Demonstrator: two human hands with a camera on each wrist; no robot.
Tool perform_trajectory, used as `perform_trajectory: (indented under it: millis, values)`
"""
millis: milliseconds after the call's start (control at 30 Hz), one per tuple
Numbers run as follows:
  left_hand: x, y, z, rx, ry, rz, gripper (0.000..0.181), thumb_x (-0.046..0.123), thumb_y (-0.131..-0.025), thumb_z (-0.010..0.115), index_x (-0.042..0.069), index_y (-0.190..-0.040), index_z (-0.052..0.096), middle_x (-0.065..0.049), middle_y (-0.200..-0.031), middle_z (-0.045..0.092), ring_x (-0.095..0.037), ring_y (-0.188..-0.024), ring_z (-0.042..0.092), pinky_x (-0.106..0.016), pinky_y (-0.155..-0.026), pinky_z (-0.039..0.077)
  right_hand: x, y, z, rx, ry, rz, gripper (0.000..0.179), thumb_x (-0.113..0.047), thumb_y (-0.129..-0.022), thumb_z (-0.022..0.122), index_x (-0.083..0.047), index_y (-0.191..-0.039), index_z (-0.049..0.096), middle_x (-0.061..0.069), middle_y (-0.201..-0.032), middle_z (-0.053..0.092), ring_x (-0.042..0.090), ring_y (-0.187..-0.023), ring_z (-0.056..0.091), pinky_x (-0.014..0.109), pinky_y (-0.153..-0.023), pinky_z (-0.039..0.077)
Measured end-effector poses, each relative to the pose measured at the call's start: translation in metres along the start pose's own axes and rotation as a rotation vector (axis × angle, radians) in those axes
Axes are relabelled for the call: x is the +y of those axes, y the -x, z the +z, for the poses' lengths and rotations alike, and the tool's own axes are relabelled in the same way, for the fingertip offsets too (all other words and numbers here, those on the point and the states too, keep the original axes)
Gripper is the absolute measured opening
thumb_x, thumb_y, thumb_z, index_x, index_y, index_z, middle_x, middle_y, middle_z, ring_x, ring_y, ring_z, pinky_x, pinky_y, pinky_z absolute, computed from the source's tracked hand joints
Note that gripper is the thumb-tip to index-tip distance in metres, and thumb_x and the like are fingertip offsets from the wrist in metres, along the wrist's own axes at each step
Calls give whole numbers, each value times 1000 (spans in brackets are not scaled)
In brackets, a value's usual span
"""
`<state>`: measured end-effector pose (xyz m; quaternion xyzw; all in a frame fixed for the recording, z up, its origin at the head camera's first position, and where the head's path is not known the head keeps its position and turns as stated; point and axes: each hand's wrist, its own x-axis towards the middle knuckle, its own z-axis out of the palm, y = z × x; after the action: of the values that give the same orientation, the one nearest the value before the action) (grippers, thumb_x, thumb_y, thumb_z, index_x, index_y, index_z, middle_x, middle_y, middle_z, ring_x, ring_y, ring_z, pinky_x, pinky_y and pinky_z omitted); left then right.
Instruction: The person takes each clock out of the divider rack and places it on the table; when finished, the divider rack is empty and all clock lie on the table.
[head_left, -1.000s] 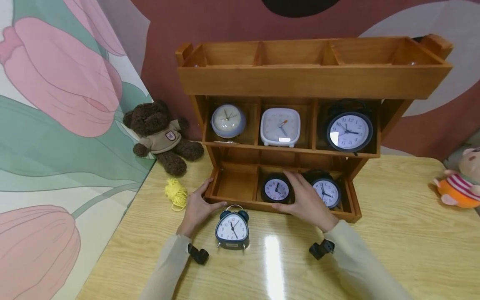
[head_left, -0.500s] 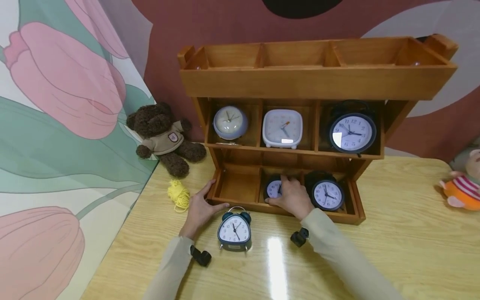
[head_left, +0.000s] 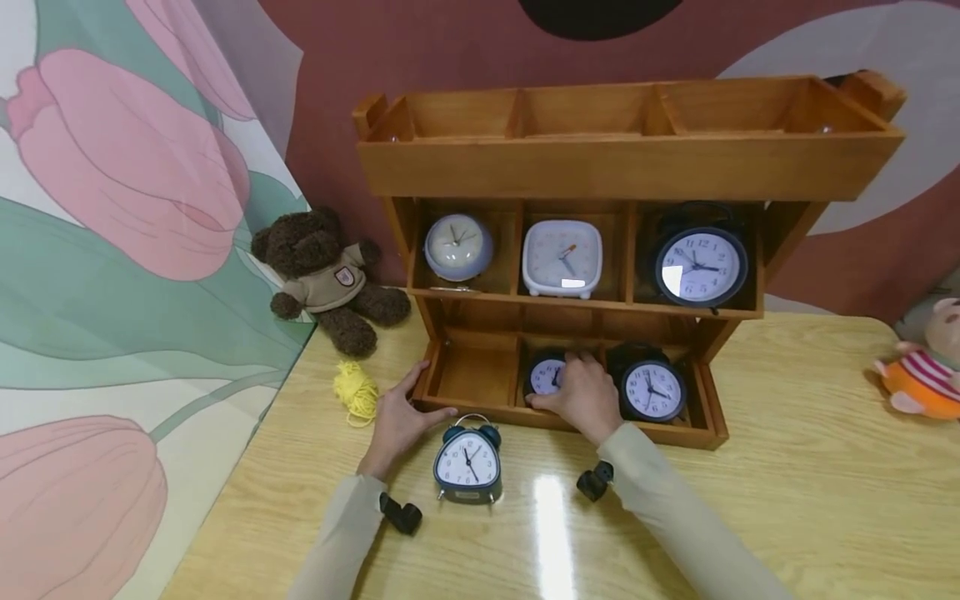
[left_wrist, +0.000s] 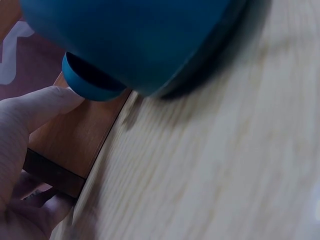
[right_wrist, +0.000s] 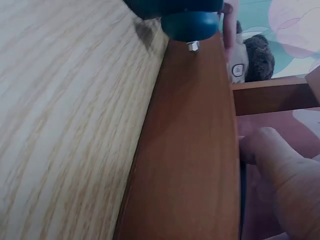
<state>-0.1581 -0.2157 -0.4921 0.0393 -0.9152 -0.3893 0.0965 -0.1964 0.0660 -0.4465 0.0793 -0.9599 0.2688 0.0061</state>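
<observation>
My left hand (head_left: pixel 399 425) holds the left front corner of the wooden shelf (head_left: pixel 465 407), thumb along the front board and fingers at the side. In the bottom middle compartment, my right hand (head_left: pixel 588 396) grips a small round black alarm clock (head_left: pixel 542 377) by its right side, covering part of the dial. A dark teal triangular twin-bell alarm clock (head_left: pixel 468 462) stands on the table in front of the shelf, between my arms. In the left wrist view its teal body (left_wrist: pixel 130 40) looms close. A bigger round black alarm clock (head_left: pixel 652 390) sits in the bottom right compartment.
On the middle tier stand a round pale blue clock (head_left: pixel 458 247), a white square clock (head_left: pixel 562 258) and a black twin-bell clock (head_left: pixel 701 267). A brown teddy bear (head_left: pixel 322 275) and yellow yarn (head_left: pixel 356 393) lie left; a plush toy (head_left: pixel 926 367) sits right.
My right hand has shifted left and closed further over the small black clock, now hiding more of its dial and uncovering the clock to the right. My left hand has stayed at the shelf corner.
</observation>
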Motion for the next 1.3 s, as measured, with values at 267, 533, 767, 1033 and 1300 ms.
perform_trajectory:
  millis: [267, 533, 767, 1033, 1300]
  values:
    - [1, 1, 0, 18, 25, 1, 88, 36, -61, 92, 24, -139, 53, -17, -139, 54, -33, -121, 58, -47, -99, 46, 3, 13, -9, 109, -152, -38, 92, -40, -65, 87, 8, -134, 49, 27, -126, 53, 39, -102, 59, 51, -81, 53]
    - [3, 0, -1, 16, 14, 18, 89, 38, -62, 91, 22, -140, 52, -17, -141, 51, -34, -125, 54, -49, -101, 44, 0, 23, -20, 177, -236, -79, 96, -37, -64, 87, 0, -140, 43, 20, -136, 45, 37, -118, 49, 53, -96, 45]
    - [2, -1, -1, 15, 17, 10, 89, 38, -61, 92, 23, -140, 53, -16, -140, 52, -34, -124, 55, -48, -101, 44, -3, 39, -26, 258, -271, -152, 92, -38, -61, 89, -6, -137, 48, 14, -134, 48, 32, -113, 52, 52, -89, 47]
    - [1, -5, -1, -1, 9, 1, 90, 39, -61, 91, 24, -140, 52, -15, -141, 52, -32, -125, 55, -47, -102, 44, -3, 69, -28, 312, -248, -272, 94, -35, -54, 91, -7, -135, 52, 11, -125, 52, 24, -99, 58, 42, -77, 55]
    - [-1, -1, -1, -7, -3, -20, 91, 41, -61, 91, 26, -141, 51, -14, -143, 51, -33, -126, 53, -49, -100, 45, 0, 107, -15, 223, -154, -264, 94, -36, -50, 91, -5, -131, 55, 11, -124, 55, 28, -99, 63, 38, -74, 58]
